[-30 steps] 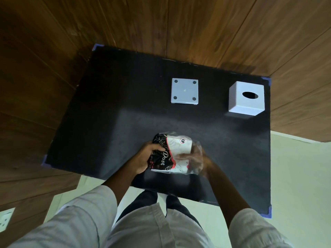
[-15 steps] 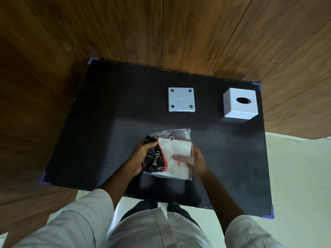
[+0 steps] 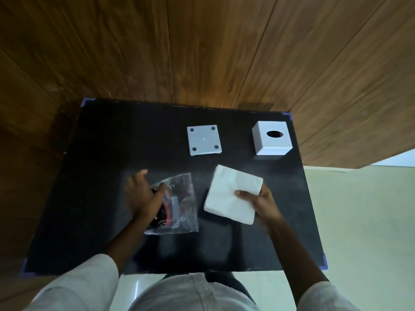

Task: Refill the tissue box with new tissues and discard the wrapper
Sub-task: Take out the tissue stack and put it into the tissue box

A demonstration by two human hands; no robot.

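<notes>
A white stack of tissues [image 3: 232, 196] is out of its wrapper and held just above the black table [image 3: 107, 153], with my right hand [image 3: 258, 198] gripping its near right corner. The clear plastic wrapper [image 3: 182, 205] with black and red print lies flat to its left. My left hand [image 3: 143, 196] rests on the wrapper's left side with fingers spread, blurred by motion. The white tissue box cover [image 3: 271, 141] with an oval hole on top stands at the far right. Its square base plate [image 3: 204, 140] with dark corner pads lies at the far middle.
Wooden wall panels rise behind and to the left of the table. A pale floor [image 3: 359, 221] lies to the right. The table corners carry blue tape [image 3: 323, 263]. My legs and white sleeves fill the near edge.
My right hand has pulled the tissue stack out of the wrapper and moved it right. The emptied wrapper now lies flat under my left hand, whose fingers have opened.
</notes>
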